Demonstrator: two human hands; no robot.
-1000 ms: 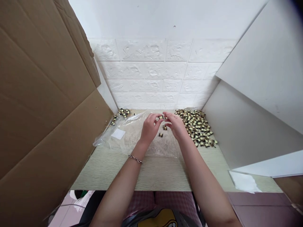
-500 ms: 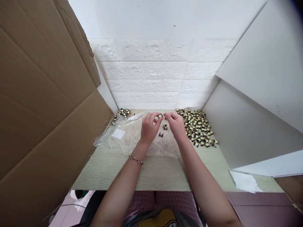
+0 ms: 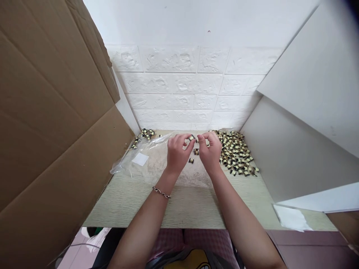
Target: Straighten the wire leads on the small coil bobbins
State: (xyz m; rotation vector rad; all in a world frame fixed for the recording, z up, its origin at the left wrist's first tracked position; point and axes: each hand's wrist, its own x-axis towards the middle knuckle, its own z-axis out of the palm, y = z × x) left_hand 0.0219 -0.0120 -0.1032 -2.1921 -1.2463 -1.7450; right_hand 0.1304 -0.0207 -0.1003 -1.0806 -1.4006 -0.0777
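My left hand (image 3: 177, 152) and my right hand (image 3: 209, 150) meet above a clear plastic bag (image 3: 146, 158) on the light wooden table (image 3: 179, 203). The left fingers pinch a small cream and black component (image 3: 192, 137). My right hand's fingers are curled and pinched close to that component; what they hold is too small to name. Two loose small components (image 3: 193, 156) lie on the plastic just below the fingertips. A big heap of the same small parts (image 3: 235, 153) lies to the right of my right hand.
A smaller cluster of parts (image 3: 144, 134) sits at the table's back left. A tall cardboard sheet (image 3: 53, 112) walls off the left side, white panels (image 3: 303, 123) the right, a white brick wall the back. A white paper scrap (image 3: 291, 218) lies at front right.
My right hand has curled into a pinch and drawn closer to my left hand. The left hand keeps the small component and has barely moved.
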